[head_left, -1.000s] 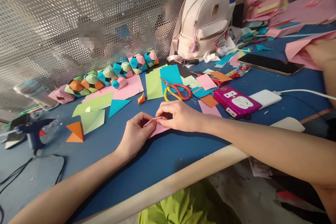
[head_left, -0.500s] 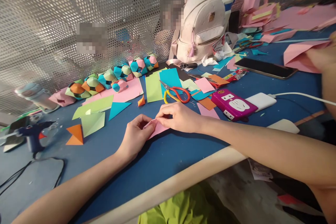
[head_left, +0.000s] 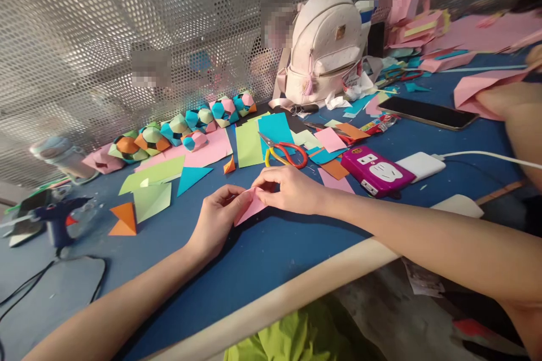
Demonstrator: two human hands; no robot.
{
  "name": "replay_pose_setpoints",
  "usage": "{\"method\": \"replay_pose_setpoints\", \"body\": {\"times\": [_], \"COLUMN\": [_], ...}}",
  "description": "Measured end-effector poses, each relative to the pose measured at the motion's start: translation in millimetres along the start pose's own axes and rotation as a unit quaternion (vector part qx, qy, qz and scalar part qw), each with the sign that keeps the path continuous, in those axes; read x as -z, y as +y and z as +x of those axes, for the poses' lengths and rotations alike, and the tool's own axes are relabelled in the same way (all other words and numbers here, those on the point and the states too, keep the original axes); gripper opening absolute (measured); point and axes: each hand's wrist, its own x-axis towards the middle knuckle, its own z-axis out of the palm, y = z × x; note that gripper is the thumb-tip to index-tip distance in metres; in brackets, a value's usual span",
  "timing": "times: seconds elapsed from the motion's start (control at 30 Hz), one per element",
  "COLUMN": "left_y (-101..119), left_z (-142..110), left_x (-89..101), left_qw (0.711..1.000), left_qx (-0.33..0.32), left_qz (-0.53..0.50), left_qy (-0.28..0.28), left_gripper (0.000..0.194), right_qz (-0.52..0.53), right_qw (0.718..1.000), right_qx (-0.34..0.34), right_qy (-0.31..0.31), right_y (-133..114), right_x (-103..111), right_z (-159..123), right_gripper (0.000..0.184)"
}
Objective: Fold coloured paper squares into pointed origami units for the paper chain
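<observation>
A small piece of pink paper (head_left: 250, 210) is pinched between my two hands, just above the blue table (head_left: 262, 271). My left hand (head_left: 220, 217) grips its left side with thumb and fingers. My right hand (head_left: 292, 189) holds its upper edge between thumb and fingertips, which partly hide it. Beyond my right hand lie scissors (head_left: 292, 155) with red and yellow handles. Close by on the left are a small folded orange piece (head_left: 229, 165), a blue paper triangle (head_left: 191, 179), a creased green sheet (head_left: 153, 203) and a folded orange paper (head_left: 124, 220).
Several multicoloured folded paper balls (head_left: 173, 128) line the metal mesh. A glue gun (head_left: 61, 220) and bottle (head_left: 63, 158) stand left. A white backpack (head_left: 324, 48) is behind. To the right are a purple power adapter (head_left: 376, 172), a phone (head_left: 427, 113) and another person's arm (head_left: 514, 110) with pink paper.
The pink paper has tilted between my fingers, with its lower corner now showing more below my left thumb. Both hands stay in nearly the same place; the view has shifted slightly.
</observation>
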Motion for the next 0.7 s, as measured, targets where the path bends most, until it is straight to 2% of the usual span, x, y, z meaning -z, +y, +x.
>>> {"method": "replay_pose_setpoints", "body": {"times": [0.13,0.3,0.5,0.7], "left_y": [-2.0,1.5,2.4,1.4], "left_z": [-0.2,-2.6,-1.2,-1.2], "left_x": [1.4,0.7,0.2,0.9], "left_qw": [1.000,1.000,0.999,0.998], "left_qx": [-0.005,-0.011,-0.014,-0.021], "left_qz": [-0.013,-0.004,0.019,0.061], "left_qy": [-0.010,-0.024,-0.037,-0.019], "left_gripper": [0.029,0.029,0.031,0.031], "right_qz": [0.032,0.060,0.066,0.061], "right_qw": [0.997,0.992,0.990,0.992], "right_qx": [-0.075,-0.114,-0.126,-0.106], "right_qy": [-0.001,-0.009,-0.013,-0.028], "right_y": [-2.6,-6.2,-3.4,-3.5], "right_x": [1.6,2.1,1.1,2.6], "right_z": [1.7,1.5,1.8,2.0], "right_gripper": [0.011,0.013,0.014,0.009]}}
